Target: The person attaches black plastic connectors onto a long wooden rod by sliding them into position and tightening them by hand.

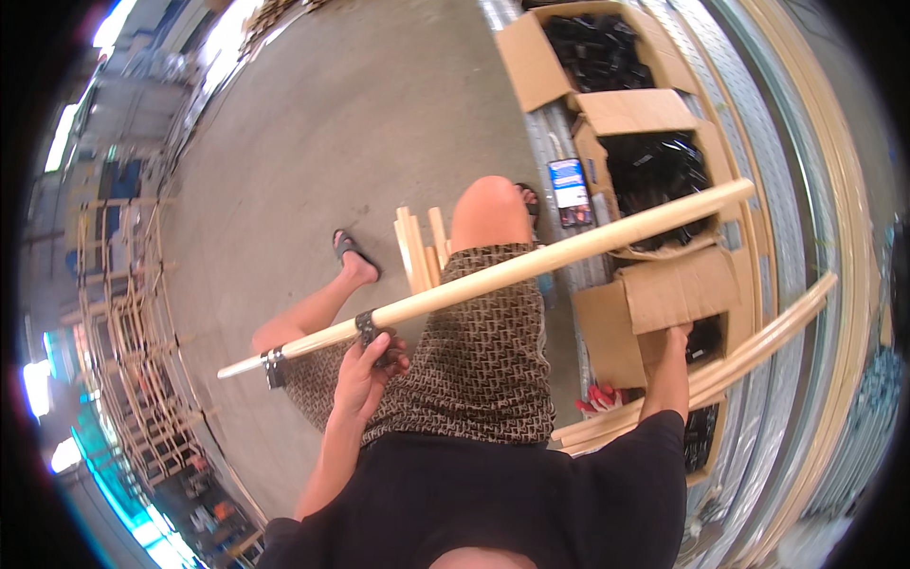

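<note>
My left hand (pixel 365 368) grips a long pale wooden pole (pixel 531 266) that lies across my lap. Its far end reaches over the cardboard boxes on the right. Two dark metal clamps are on the pole: one (pixel 366 326) right at my fingers, another (pixel 273 366) close to its left tip. My right hand (pixel 679 334) reaches down into an open cardboard box (pixel 654 294) of black parts, and its fingers are hidden by the box flap. I sit with patterned shorts over my knees and sandals on my feet.
Two more open cardboard boxes (pixel 607 104) of black parts stand at the upper right. More pale wooden poles (pixel 749 356) lie at my right, short sticks (pixel 417 248) by my knee. Stacked wooden frames (pixel 123 313) stand at the left. The floor is grey concrete.
</note>
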Action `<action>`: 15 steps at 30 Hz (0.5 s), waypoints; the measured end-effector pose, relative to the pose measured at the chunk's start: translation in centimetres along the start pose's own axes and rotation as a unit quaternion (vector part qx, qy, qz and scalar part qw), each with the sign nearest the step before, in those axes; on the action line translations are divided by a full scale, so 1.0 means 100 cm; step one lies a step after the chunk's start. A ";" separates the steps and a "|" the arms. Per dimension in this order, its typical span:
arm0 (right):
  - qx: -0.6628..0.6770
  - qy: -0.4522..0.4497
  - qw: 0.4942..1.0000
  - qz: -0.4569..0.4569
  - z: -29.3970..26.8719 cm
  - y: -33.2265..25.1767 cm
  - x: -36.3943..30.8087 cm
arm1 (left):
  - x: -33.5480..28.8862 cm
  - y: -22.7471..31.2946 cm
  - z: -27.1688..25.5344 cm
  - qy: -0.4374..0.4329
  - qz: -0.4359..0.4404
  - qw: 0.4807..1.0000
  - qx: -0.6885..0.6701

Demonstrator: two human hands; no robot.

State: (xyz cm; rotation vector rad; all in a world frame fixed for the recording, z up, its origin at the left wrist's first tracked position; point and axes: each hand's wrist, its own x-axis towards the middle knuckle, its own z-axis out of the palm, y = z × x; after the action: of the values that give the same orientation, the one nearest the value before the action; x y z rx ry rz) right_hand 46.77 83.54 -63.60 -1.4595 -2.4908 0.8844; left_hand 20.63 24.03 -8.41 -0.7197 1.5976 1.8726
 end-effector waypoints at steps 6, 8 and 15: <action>-0.207 -0.083 0.969 -0.110 -0.019 -0.006 -0.013 | -0.005 0.008 0.003 -0.008 0.005 1.000 0.028; -0.361 -0.136 0.915 -0.121 -0.042 -0.078 -0.035 | -0.016 0.005 -0.004 0.005 0.003 0.998 0.068; -0.106 0.034 0.993 0.028 -0.111 -0.120 -0.061 | 0.003 0.010 -0.008 -0.039 -0.051 0.996 -0.060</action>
State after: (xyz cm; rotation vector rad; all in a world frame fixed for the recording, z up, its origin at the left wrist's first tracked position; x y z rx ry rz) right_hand 45.17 78.79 -46.85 -1.6006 -2.5704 0.5796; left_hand 19.75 23.08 -8.00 -0.7556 1.3838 1.9105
